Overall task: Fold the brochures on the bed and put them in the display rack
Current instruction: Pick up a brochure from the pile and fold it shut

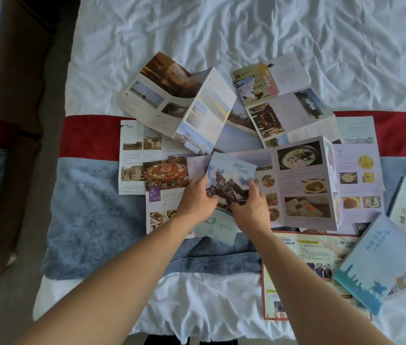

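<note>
A brochure panel with a bronze horse statue against blue sky (229, 181) is pinched by both hands, the left hand (198, 199) at its left edge and the right hand (251, 207) at its lower right corner. It belongs to a long unfolded brochure of food photographs (304, 185), creased into panels and spread on the bed (222, 33). More open brochures are fanned beyond it, and a closed pale blue booklet (378, 262) is seen to its right
</note>
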A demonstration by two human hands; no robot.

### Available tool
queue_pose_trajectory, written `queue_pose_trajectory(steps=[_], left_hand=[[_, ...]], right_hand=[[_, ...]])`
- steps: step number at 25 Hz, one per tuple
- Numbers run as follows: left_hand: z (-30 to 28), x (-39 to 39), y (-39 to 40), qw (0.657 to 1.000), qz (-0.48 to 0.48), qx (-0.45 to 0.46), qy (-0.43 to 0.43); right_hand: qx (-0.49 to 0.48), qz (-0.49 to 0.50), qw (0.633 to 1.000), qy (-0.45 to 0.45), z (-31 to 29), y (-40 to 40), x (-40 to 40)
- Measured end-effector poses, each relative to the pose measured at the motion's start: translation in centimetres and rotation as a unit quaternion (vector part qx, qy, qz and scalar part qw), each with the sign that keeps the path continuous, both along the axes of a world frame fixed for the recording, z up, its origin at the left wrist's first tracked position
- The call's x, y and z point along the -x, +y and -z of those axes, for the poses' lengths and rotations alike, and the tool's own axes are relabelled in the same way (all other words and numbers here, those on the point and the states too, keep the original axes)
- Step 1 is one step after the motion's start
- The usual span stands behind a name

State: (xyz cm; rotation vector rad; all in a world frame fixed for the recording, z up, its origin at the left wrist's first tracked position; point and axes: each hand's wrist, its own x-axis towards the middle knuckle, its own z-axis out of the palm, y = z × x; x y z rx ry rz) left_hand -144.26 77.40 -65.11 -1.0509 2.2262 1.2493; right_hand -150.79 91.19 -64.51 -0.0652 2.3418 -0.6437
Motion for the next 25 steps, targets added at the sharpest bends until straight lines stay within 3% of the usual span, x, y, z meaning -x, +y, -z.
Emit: queue_pose_trajectory(steps=[13, 16, 20, 25], left_hand=[[-4.9, -14.2, -6.4, 0.975, 0.05, 0.212, -0.035], [-4.2, -18.2, -8.9, 0.976, 0.05, 0.207, -0.056], [-2.3, -24.3, -11.5, 0.989, -0.008, 0.134, -0.057], [0.5, -30.6, -14.0, 0.985, -0.008, 0.156, -0.068]], right_hand=[[-0.08, -0.293, 0.947, 0.101, -5.5, -8.3, -11.6], [-0.085, -0.328, 0.935, 0.105, -4.8, -10.9, -15.6], [-0.096, -0.348, 0.927, 0.102, -2.5, -14.1, -21.2], [-0.094, -0.375, 0.919, 0.077, 1.0, -16.6, -27.0]])
